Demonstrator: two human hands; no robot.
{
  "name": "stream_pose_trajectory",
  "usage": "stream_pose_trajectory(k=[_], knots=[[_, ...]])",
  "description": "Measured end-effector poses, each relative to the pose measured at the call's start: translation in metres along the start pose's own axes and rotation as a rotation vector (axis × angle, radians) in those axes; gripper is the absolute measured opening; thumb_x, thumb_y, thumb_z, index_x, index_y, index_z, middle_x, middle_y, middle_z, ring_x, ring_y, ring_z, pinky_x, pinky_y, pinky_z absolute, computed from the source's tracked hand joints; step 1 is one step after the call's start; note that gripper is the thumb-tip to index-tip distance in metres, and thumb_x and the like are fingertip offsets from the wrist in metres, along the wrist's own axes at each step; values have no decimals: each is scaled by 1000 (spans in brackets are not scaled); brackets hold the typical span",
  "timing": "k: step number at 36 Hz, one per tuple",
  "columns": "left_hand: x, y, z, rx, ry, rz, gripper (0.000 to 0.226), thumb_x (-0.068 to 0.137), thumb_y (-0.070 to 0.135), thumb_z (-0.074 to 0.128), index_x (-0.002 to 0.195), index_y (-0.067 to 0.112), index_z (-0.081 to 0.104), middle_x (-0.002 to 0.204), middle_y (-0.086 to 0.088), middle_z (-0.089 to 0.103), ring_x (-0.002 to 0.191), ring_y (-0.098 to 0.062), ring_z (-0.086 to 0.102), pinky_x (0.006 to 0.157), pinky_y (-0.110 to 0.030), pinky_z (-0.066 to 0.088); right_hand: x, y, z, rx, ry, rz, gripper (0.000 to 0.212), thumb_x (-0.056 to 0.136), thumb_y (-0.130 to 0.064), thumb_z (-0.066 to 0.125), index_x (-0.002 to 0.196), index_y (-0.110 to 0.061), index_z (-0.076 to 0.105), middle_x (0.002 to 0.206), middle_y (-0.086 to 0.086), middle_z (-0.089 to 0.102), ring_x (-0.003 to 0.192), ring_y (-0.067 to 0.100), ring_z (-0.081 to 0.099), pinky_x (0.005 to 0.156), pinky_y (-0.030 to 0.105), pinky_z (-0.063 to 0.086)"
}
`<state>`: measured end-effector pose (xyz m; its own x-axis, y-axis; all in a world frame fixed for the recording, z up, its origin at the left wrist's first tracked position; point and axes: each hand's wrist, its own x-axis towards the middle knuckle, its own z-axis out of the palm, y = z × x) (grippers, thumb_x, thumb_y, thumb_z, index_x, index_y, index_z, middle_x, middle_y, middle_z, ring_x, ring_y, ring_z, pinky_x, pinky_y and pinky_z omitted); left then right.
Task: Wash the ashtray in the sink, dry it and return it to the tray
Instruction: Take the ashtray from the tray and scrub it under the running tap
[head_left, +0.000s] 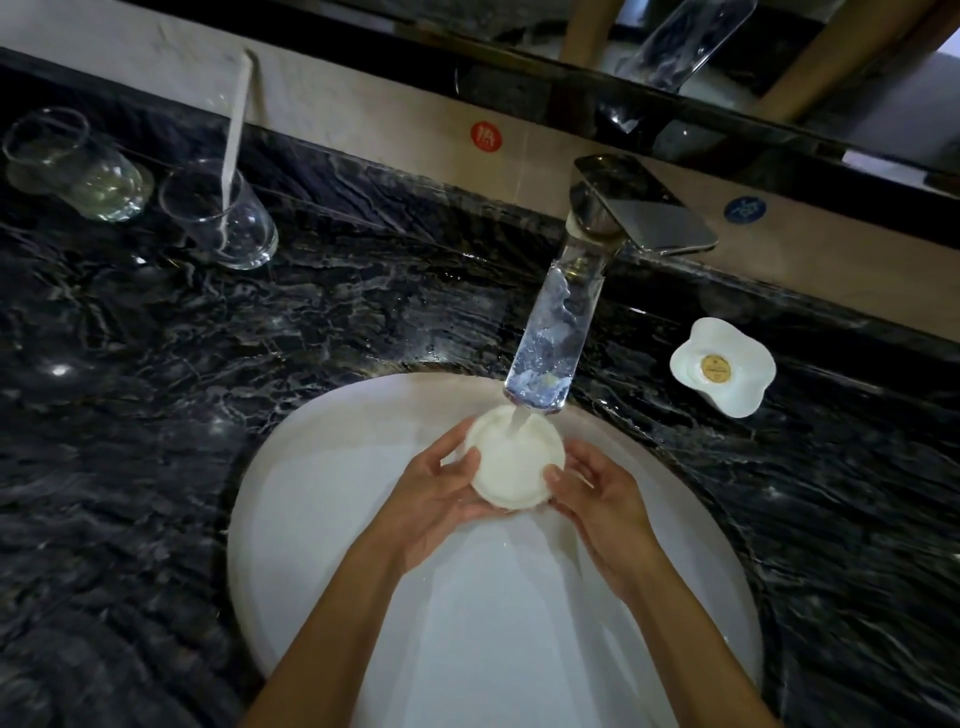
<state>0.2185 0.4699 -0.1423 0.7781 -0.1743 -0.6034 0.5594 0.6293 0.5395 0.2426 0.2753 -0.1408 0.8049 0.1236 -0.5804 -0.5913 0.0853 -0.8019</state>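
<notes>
White round ashtray (514, 460) held over the sink (311, 519), right under the glass spout (558, 322) — water hitting its upper edge. Left hand (436, 499) cups it from below, fingers curled round the rim; right hand (597, 499) grips the other side, thumb on the edge. Best to tilt and rotate so the stream reaches everything — grip looks slippery. No tray in view; glasses (218, 213) and soap dish (722, 366) sit on the counter.

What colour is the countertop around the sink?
The countertop is black marble with white-grey veining, seen in the head view.
</notes>
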Motion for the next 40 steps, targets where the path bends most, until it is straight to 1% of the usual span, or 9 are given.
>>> stream_pose_trajectory(k=[6, 9, 14, 19, 26, 28, 32, 37, 40], knots=[[-1, -8, 1, 1, 69, -84, 35, 99, 10, 52, 133, 5, 57, 126, -25, 67, 108, -46, 68, 88, -58, 58, 1, -13, 2, -151, -12, -37, 22, 88, -5, 71, 108, -14, 69, 87, -6, 74, 85, 14, 72, 80, 38, 63], [-2, -8, -1, 93, 139, -104, 34, 99, 15, 57, 130, 4, 59, 118, -23, 72, 99, -43, 72, 81, -53, 61, 4, -16, 4, -261, -27, 27, 22, 91, -10, 69, 112, -3, 69, 91, 6, 68, 83, 18, 72, 77, 42, 64], [-3, 1, -5, 284, 223, -78, 35, 95, 20, 65, 130, 15, 61, 118, -20, 72, 96, -39, 74, 77, -49, 62, 6, -7, 1, -100, -158, 218, 25, 97, -6, 61, 119, 2, 65, 110, 25, 73, 100, 35, 73, 83, 39, 63], [-4, 7, -7, 402, 220, -5, 44, 94, 19, 67, 136, 19, 56, 117, -21, 70, 99, -36, 73, 80, -47, 63, 8, 2, 2, -28, -134, 216, 25, 94, -2, 63, 119, -4, 63, 120, 17, 69, 104, 29, 72, 87, 42, 61], [-6, 1, 1, 180, 181, -23, 29, 101, 30, 53, 124, 19, 67, 118, -15, 74, 108, -37, 71, 93, -52, 58, 2, -8, 4, -170, -38, -6, 33, 84, 5, 72, 105, -18, 63, 96, -2, 63, 81, 14, 66, 67, 27, 58], [-5, 2, 6, 90, 186, -50, 30, 100, 38, 51, 109, 18, 72, 109, -19, 76, 102, -40, 72, 88, -51, 59, 0, -10, 3, -280, -40, -90, 36, 82, 5, 74, 106, -19, 63, 95, -5, 64, 83, 13, 67, 69, 25, 56], [3, 3, 12, -6, 218, -142, 48, 99, 46, 50, 123, 6, 60, 116, -36, 66, 102, -51, 68, 99, -62, 50, -4, -8, -1, -569, -53, -283, 42, 79, 3, 78, 104, -26, 62, 102, -6, 68, 95, 5, 66, 81, 17, 54], [10, 8, 21, 24, 192, -167, 33, 100, 17, 56, 127, -2, 56, 103, -27, 63, 66, -29, 73, 96, -62, 52, -7, 2, -7, -922, -55, -584, 38, 76, 3, 81, 103, -16, 63, 98, -7, 59, 89, 1, 52, 82, 1, 39], [14, 10, 21, 126, 209, -149, 27, 97, 1, 49, 122, 2, 58, 125, -30, 59, 92, -34, 69, 78, -52, 62, -9, 8, -10, -926, -59, -606, 41, 74, 0, 83, 97, -24, 60, 97, -8, 58, 90, 1, 53, 82, 0, 38]])
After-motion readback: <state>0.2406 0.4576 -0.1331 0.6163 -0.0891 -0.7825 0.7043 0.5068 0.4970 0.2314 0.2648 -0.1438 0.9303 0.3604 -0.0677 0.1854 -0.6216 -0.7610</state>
